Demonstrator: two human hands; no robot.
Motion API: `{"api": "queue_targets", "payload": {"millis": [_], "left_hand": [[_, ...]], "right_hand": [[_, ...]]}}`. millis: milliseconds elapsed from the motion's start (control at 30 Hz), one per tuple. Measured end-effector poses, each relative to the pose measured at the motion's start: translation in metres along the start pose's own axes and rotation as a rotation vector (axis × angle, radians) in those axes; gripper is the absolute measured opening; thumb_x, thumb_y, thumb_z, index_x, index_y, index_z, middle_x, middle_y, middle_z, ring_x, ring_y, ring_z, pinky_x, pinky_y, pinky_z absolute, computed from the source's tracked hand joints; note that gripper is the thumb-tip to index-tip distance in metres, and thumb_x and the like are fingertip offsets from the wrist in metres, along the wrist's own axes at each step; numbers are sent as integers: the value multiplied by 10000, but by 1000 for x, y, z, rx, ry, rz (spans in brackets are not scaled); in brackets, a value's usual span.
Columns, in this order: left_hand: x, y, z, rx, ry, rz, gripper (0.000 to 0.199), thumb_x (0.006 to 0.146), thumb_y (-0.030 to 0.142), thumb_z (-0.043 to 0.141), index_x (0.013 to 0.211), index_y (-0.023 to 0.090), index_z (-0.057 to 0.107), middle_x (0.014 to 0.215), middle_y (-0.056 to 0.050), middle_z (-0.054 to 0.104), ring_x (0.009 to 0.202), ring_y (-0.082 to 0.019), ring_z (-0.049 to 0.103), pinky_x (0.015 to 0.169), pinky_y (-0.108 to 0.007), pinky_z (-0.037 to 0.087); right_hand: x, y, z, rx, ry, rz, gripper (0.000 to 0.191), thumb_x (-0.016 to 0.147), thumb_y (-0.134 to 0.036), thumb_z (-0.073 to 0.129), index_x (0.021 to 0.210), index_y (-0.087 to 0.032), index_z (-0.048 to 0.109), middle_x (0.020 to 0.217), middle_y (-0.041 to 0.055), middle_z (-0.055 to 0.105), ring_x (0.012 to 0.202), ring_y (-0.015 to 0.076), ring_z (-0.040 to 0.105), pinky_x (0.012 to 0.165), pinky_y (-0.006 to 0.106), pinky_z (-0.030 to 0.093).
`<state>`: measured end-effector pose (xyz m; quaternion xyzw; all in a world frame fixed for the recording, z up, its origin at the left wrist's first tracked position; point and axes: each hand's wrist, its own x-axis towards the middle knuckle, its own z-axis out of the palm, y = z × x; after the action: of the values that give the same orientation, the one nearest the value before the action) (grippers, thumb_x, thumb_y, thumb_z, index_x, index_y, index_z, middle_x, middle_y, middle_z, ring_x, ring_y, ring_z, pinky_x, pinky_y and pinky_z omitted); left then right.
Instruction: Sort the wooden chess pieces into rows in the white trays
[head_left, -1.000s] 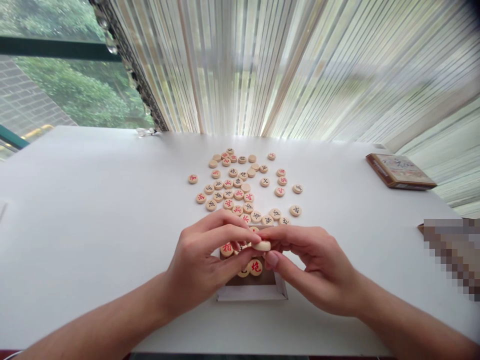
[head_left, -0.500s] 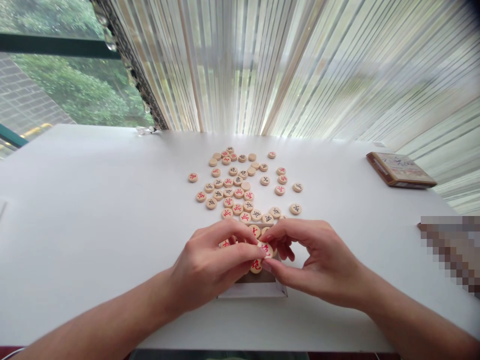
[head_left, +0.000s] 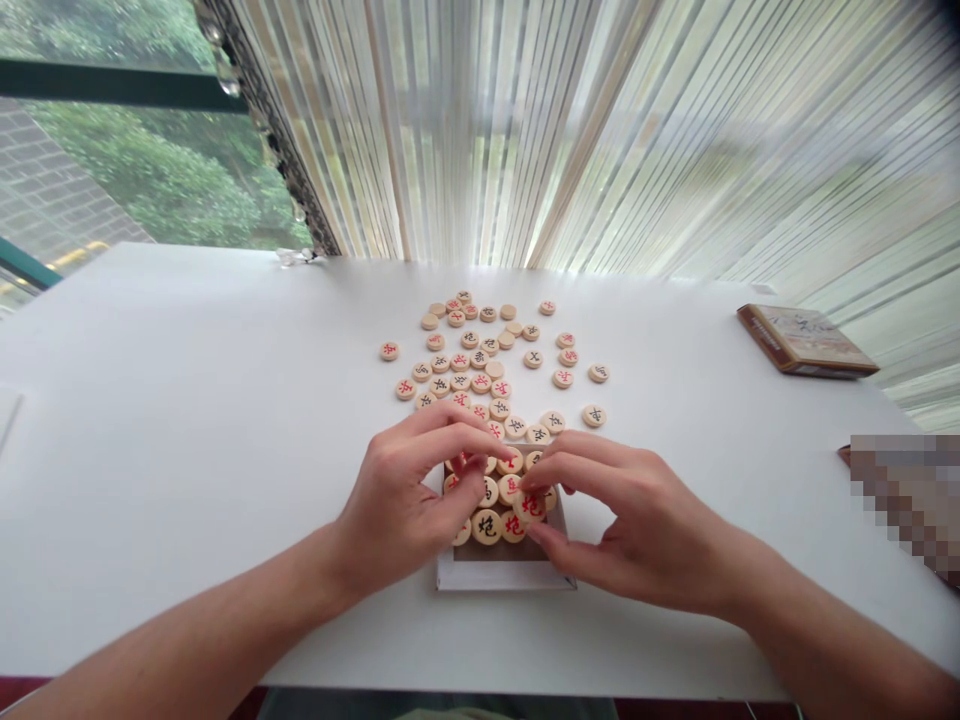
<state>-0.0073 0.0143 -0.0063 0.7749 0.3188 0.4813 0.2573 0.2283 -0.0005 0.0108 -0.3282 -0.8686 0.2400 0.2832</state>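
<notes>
My right hand [head_left: 622, 510] pinches a round wooden Chinese chess piece [head_left: 532, 507] with a red character between thumb and fingers. It holds this piece just over the right side of a shallow white box [head_left: 504, 574]. Rows of pieces lie face up in the box, among them a black-lettered piece [head_left: 487, 527] and a red-lettered one [head_left: 513, 526]. My left hand [head_left: 420, 490] hovers above the box's left side, thumb and forefinger apart, with nothing seen between them. Its fingers hide part of the rows.
Beyond the box, many loose chess pieces [head_left: 480, 383] are scattered on the white table [head_left: 187, 430], some face down. A flat brown box [head_left: 810, 340] lies at the far right. Nearer on the right is a pixelated brown object [head_left: 907, 500]. String curtains [head_left: 480, 130] hang behind the table.
My left hand has let go of the red-lettered piece and drawn back to the left. The piece stays in my right hand, and more of the box's rows show.
</notes>
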Motion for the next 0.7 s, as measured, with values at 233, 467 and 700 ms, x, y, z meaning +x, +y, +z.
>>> {"api": "queue_targets", "payload": {"millis": [233,467,700], "left_hand": [[-1,-2,2,-4,-23,-5,279,880,-46,637,979,163,794,962,-37,729,880,-127,709,819,-232,581],[-1,-1,1,-7,-19,3,267,888,-34,639,978,168,790,950,-38,731,870,-134,715,796,-243,593],[-1,0,1,0,-13,26,267,892,-31,638,976,172,790,940,-41,735,858,-138,719,787,-253,605]], "right_hand": [[1,1,5,-4,-131,-71,132,935,-111,655,1038,-135,734,905,87,683,834,213,594,751,346,523],[0,2,9,-25,-161,-72,121,940,-131,658,1030,-137,738,942,101,696,888,242,601,800,386,542],[-1,4,9,-53,-172,-62,114,925,-123,671,1017,-153,732,941,91,702,877,243,596,792,390,534]]}}
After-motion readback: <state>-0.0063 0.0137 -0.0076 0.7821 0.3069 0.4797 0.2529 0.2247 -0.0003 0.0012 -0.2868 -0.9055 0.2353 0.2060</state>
